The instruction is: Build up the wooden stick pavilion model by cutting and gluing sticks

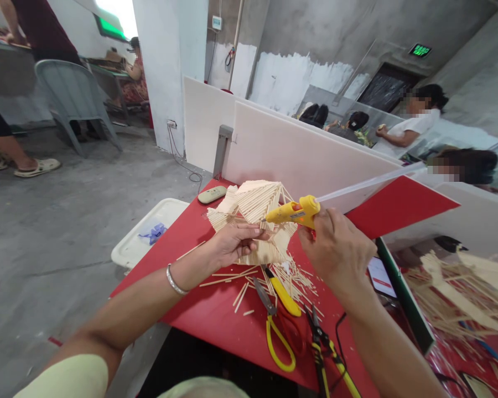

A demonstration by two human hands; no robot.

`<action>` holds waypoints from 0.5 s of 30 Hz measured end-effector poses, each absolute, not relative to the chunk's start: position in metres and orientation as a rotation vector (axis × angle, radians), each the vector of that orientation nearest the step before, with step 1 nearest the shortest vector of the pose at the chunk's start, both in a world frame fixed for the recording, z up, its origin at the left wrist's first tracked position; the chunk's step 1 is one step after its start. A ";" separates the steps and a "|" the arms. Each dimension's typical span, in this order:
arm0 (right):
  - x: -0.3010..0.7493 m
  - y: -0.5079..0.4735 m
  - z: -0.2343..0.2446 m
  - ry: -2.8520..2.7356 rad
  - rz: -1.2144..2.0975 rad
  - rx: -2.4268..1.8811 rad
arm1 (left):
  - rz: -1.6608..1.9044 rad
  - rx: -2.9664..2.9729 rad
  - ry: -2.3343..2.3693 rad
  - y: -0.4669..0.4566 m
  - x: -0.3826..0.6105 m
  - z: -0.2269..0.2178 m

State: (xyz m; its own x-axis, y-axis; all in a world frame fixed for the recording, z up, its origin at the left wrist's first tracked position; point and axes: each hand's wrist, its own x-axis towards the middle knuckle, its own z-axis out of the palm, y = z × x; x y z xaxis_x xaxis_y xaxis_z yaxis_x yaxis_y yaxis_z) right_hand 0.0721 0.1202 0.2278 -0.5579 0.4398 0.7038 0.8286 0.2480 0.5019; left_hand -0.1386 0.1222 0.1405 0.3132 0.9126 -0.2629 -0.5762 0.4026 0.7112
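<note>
My right hand (336, 249) is wrapped round the handle of a yellow hot glue gun (292, 213), with a long clear glue stick out of its back. The nozzle points left, close to the fingertips of my left hand (240, 240). Those fingers are pinched together; what lies between them is too small to make out. Just behind both hands stands a small model built of thin wooden sticks (255, 202), with a slanted, roof-like top. My left hand covers part of its front. Loose wooden sticks (296, 279) lie scattered below the hands.
On the red table (216, 309) lie yellow-handled scissors (278, 337), a yellow-handled tool (286, 296), black-and-yellow pliers (319, 342) and an oval case (212, 194). A phone (382, 279) sits at right, beside a divider and another stick structure (452, 298). White panels (307, 146) stand behind; people work beyond.
</note>
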 end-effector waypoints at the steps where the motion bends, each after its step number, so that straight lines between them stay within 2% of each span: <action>1: 0.072 0.120 0.228 -2.107 -1.246 -1.157 | 1.051 0.553 0.719 0.122 -0.139 0.141; 15: 0.072 0.119 0.229 -2.072 -1.297 -1.136 | 1.064 0.562 0.717 0.122 -0.139 0.138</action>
